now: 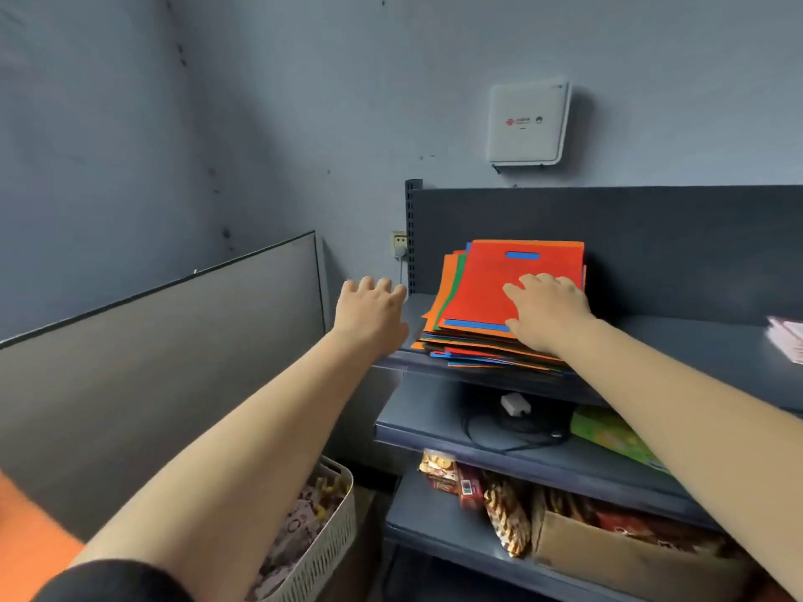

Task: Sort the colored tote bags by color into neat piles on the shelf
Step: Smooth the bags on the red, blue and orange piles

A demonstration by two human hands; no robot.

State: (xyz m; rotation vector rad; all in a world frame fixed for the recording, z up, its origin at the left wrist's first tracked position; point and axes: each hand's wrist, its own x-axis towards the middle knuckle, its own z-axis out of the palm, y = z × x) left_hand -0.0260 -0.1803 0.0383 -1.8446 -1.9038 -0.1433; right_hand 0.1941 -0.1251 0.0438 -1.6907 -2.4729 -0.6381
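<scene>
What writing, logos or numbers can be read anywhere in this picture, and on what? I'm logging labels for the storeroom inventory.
No text can be read.
White wall box: a red logo and small print, too blurred.
Snack packets on the lowest shelf: printing, too small.
Green box on the middle shelf: pattern only, no legible words.
Red tote bag under the right hand: no print shows.

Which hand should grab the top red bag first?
The right hand, probably. It already rests flat on the red tote bag atop the mixed pile. The left hand hovers beside the pile, over the shelf's edge, touching no bag.
</scene>
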